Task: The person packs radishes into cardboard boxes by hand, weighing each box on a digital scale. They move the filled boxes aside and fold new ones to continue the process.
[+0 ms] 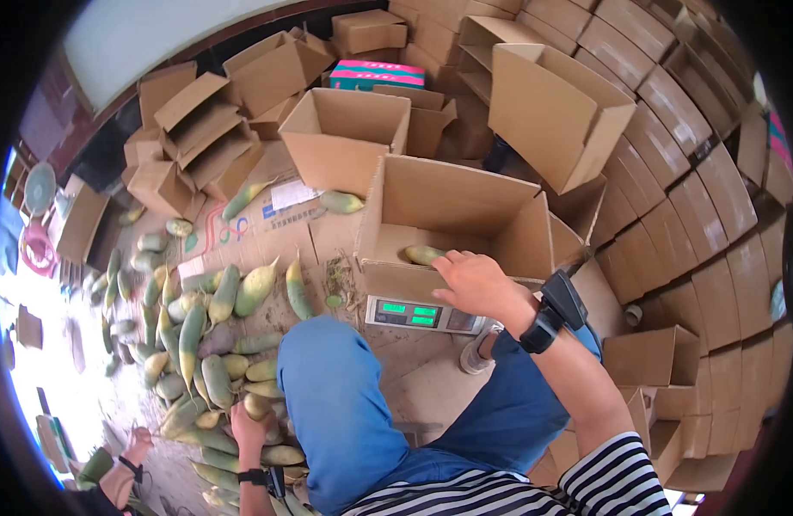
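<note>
My left hand (pixel 247 427) is low among the piled green radishes (pixel 190 335), its fingers closed around a radish (pixel 256 406). My right hand (pixel 476 282) reaches over the front edge of an open cardboard box (pixel 452 193). Its fingers are apart, with the thumb outside the front wall. The fingertips are close beside a green radish (pixel 423 254) in the box; whether they touch it I cannot tell. Beneath the box is a digital scale (pixel 427 315) with lit green displays.
Another open box (pixel 345 129) stands behind. Stacked cartons (pixel 672 163) line the right side. A pink and teal box (pixel 378 75) lies at the back. Another person's hand (pixel 137 447) is at the lower left, beside the radish pile. Loose radishes lie on flattened cardboard (pixel 272 228).
</note>
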A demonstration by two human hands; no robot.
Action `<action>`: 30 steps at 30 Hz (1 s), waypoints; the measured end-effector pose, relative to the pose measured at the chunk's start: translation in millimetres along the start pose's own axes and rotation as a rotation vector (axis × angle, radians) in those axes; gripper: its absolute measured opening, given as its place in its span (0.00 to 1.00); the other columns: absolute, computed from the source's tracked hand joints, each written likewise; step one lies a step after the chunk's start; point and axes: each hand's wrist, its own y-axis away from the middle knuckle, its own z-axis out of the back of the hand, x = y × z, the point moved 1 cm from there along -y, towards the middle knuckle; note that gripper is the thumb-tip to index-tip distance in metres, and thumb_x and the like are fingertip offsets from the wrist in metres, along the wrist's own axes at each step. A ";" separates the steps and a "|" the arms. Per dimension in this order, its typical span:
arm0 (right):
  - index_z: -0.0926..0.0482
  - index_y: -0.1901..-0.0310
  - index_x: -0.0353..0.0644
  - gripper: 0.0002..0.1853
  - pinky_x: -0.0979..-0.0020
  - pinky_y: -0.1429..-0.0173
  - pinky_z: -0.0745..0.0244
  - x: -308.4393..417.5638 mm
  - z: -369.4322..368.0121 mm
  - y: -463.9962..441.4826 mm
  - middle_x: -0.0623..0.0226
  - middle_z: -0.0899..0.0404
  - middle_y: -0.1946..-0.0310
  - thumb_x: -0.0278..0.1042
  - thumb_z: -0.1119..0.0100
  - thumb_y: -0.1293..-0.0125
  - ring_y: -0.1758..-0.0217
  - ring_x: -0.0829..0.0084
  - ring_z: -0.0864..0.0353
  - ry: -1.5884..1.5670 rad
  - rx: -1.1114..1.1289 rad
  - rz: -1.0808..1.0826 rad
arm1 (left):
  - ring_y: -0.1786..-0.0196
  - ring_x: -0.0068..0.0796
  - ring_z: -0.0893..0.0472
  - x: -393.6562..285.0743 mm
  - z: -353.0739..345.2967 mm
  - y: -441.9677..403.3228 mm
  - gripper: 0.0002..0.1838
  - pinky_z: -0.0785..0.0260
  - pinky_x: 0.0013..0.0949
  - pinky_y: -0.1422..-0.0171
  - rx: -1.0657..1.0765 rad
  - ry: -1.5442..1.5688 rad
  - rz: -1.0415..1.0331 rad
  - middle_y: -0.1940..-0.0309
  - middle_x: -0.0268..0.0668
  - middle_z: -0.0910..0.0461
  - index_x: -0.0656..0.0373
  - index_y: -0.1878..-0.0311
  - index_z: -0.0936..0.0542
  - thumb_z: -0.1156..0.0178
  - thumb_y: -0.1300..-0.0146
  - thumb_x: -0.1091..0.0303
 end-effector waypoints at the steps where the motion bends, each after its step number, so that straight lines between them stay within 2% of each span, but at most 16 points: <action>1: 0.26 0.49 0.39 0.23 0.59 0.48 0.23 3.2 7.3 1.5 0.55 0.21 0.55 0.44 0.34 0.41 0.50 0.55 0.20 -0.028 -0.021 0.011 | 0.47 0.50 0.24 4.7 7.7 -8.1 0.31 0.31 0.47 0.41 -0.134 0.159 -0.039 0.54 0.49 0.25 0.61 0.52 0.23 0.25 0.61 0.61; 2: 0.27 0.44 0.40 0.25 0.60 0.46 0.24 5.9 11.5 2.1 0.55 0.23 0.51 0.43 0.34 0.41 0.48 0.55 0.22 -0.054 -0.042 0.026 | 0.47 0.49 0.24 -14.1 28.4 -8.6 0.31 0.31 0.46 0.40 -0.264 0.321 -0.077 0.53 0.49 0.25 0.62 0.50 0.24 0.25 0.60 0.64; 4: 0.28 0.41 0.41 0.28 0.59 0.43 0.26 8.3 12.9 -0.4 0.55 0.25 0.48 0.43 0.34 0.41 0.46 0.54 0.23 -0.117 -0.160 0.103 | 0.46 0.44 0.25 -85.1 98.3 8.4 0.31 0.33 0.43 0.38 -0.279 0.494 -0.117 0.52 0.47 0.25 0.65 0.48 0.25 0.27 0.59 0.68; 6: 0.30 0.39 0.42 0.30 0.59 0.40 0.27 14.4 20.5 -3.0 0.54 0.27 0.44 0.44 0.33 0.41 0.43 0.53 0.25 -0.171 -0.285 0.187 | 0.46 0.42 0.26 -132.3 147.7 16.9 0.31 0.35 0.41 0.36 -0.469 0.410 -0.412 0.51 0.45 0.26 0.66 0.48 0.25 0.29 0.58 0.70; 9: 0.35 0.33 0.44 0.38 0.57 0.35 0.30 35.8 42.9 4.5 0.53 0.30 0.38 0.48 0.32 0.42 0.38 0.52 0.28 -0.282 -0.460 0.363 | 0.44 0.42 0.26 -184.0 200.1 35.7 0.33 0.37 0.42 0.34 -0.550 0.496 -0.716 0.48 0.45 0.26 0.68 0.46 0.25 0.29 0.60 0.70; 12: 0.39 0.29 0.43 0.46 0.55 0.33 0.33 51.9 54.7 12.4 0.54 0.33 0.35 0.52 0.29 0.46 0.35 0.52 0.30 -0.428 -0.550 0.513 | 0.41 0.38 0.28 -229.9 205.0 50.5 0.39 0.34 0.38 0.36 -0.474 1.007 -0.777 0.41 0.44 0.30 0.68 0.39 0.30 0.28 0.58 0.67; 14: 0.41 0.29 0.42 0.49 0.55 0.29 0.38 57.8 59.5 15.8 0.52 0.37 0.33 0.55 0.29 0.47 0.31 0.51 0.36 -0.633 -0.553 0.676 | 0.41 0.36 0.27 -263.1 200.7 56.3 0.40 0.33 0.37 0.37 -0.315 1.101 -0.801 0.40 0.44 0.31 0.68 0.38 0.31 0.28 0.57 0.66; 16: 0.41 0.29 0.42 0.49 0.57 0.33 0.33 59.3 66.5 23.7 0.52 0.32 0.37 0.54 0.29 0.48 0.35 0.51 0.31 -0.667 -0.622 0.685 | 0.41 0.34 0.27 -294.0 194.6 59.8 0.40 0.33 0.35 0.37 -0.154 1.191 -0.814 0.39 0.43 0.32 0.67 0.37 0.32 0.28 0.55 0.66; 18: 0.40 0.30 0.42 0.47 0.58 0.39 0.28 54.0 68.1 29.6 0.52 0.26 0.45 0.52 0.28 0.48 0.42 0.51 0.25 -0.724 -0.392 0.548 | 0.42 0.31 0.26 -320.5 187.1 59.8 0.40 0.32 0.35 0.37 0.107 1.123 -0.762 0.40 0.43 0.31 0.67 0.37 0.32 0.28 0.53 0.64; 19: 0.35 0.34 0.41 0.43 0.61 0.48 0.23 46.9 68.5 30.7 0.55 0.21 0.54 0.52 0.27 0.48 0.52 0.53 0.20 -0.678 -0.452 0.539 | 0.41 0.30 0.25 -329.5 190.8 59.8 0.37 0.32 0.34 0.37 0.207 1.037 -0.659 0.40 0.42 0.30 0.66 0.37 0.32 0.29 0.50 0.66; 22: 0.31 0.37 0.41 0.40 0.58 0.48 0.23 23.4 58.2 35.2 0.53 0.21 0.53 0.55 0.30 0.47 0.51 0.51 0.20 -0.509 -0.445 0.314 | 0.39 0.33 0.26 -339.9 182.5 41.2 0.33 0.34 0.37 0.35 0.288 0.987 -0.526 0.40 0.43 0.29 0.66 0.38 0.31 0.31 0.46 0.66; 23: 0.30 0.39 0.41 0.39 0.58 0.48 0.23 12.5 56.3 32.2 0.52 0.21 0.53 0.56 0.31 0.47 0.51 0.51 0.19 -0.474 -0.459 0.243 | 0.36 0.41 0.28 -333.9 183.8 41.2 0.30 0.37 0.43 0.31 0.010 0.604 -0.674 0.40 0.48 0.29 0.66 0.39 0.30 0.32 0.43 0.64; 24: 0.29 0.40 0.40 0.38 0.57 0.47 0.23 0.0 54.5 27.4 0.51 0.20 0.53 0.56 0.32 0.46 0.51 0.51 0.19 -0.438 -0.472 0.174 | 0.36 0.41 0.28 -323.6 181.6 39.0 0.30 0.37 0.43 0.31 0.006 0.603 -0.672 0.40 0.48 0.29 0.66 0.39 0.30 0.32 0.43 0.64; 26: 0.29 0.45 0.38 0.35 0.55 0.51 0.23 -22.6 50.6 22.6 0.49 0.20 0.58 0.58 0.33 0.46 0.54 0.50 0.18 -0.376 -0.474 0.041 | 0.34 0.46 0.31 -301.4 170.6 38.9 0.33 0.40 0.41 0.29 -0.105 0.105 -0.893 0.40 0.50 0.29 0.66 0.38 0.30 0.31 0.43 0.60; 27: 0.28 0.49 0.38 0.33 0.56 0.51 0.23 -34.4 45.0 17.4 0.50 0.19 0.59 0.57 0.33 0.45 0.55 0.51 0.18 -0.291 -0.387 -0.069 | 0.34 0.51 0.31 -296.0 161.2 42.9 0.33 0.41 0.44 0.28 -0.007 0.140 -0.832 0.40 0.51 0.29 0.65 0.40 0.28 0.30 0.47 0.61; 30: 0.27 0.49 0.37 0.35 0.57 0.48 0.23 -72.1 24.4 -0.5 0.51 0.18 0.58 0.62 0.35 0.45 0.51 0.53 0.18 -0.146 -0.068 -0.236 | 0.35 0.52 0.31 -296.1 150.9 49.1 0.33 0.40 0.45 0.29 -0.125 0.093 -0.823 0.40 0.51 0.29 0.65 0.40 0.27 0.30 0.48 0.61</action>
